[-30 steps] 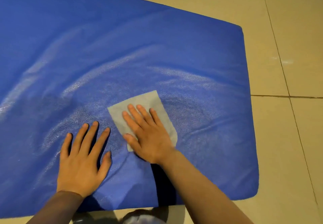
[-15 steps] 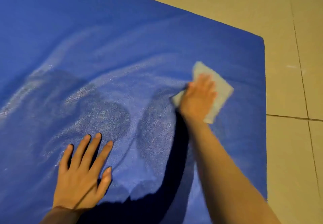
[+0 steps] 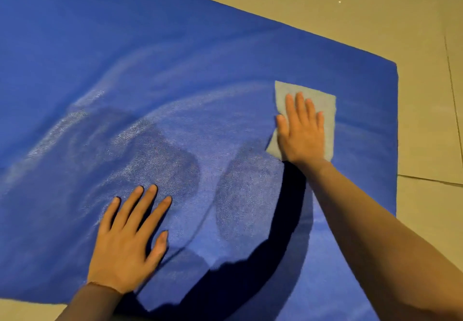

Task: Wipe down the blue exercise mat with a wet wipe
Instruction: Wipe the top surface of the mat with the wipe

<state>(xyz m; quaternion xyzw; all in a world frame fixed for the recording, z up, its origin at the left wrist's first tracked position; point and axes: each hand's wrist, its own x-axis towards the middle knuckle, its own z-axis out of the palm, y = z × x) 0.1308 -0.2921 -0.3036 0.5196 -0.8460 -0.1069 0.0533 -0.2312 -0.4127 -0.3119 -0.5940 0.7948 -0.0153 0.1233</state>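
The floor (image 3: 313,2) is laid with large beige tiles, smooth and slightly glossy. Thin dark grout lines (image 3: 451,75) cross it on the right side, one running away from the viewer, another meeting it crosswise lower down. A few tiny bright specks (image 3: 339,2) dot the far tiles. Warm, dim light colours the whole surface.

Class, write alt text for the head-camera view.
A right hand presses a pale wet wipe flat on a blue exercise mat near its far right corner. The left hand rests flat on the mat, over a tiled floor.
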